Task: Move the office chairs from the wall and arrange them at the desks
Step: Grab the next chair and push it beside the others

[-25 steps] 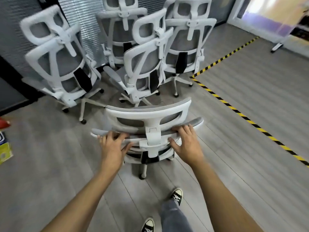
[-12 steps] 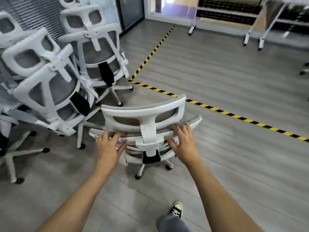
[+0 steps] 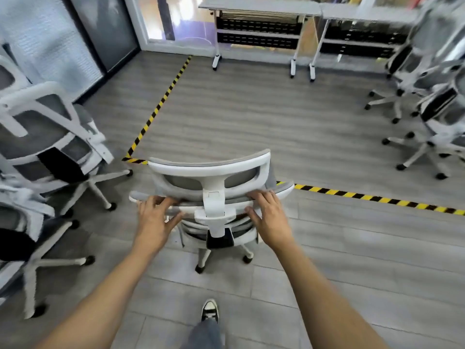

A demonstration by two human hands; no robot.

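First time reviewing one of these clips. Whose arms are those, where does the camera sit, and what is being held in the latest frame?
No machine here: a person works with bare hands. The single wide-angle camera is worn on the head and looks forward and down, so the arms enter from the bottom edge. The left hand and right hand each grip the top of the backrest of a white office chair, just below its headrest. At the left stand spare chairs, at the right other chairs. Two desks stand ahead, beyond the yellow-black floor tape.
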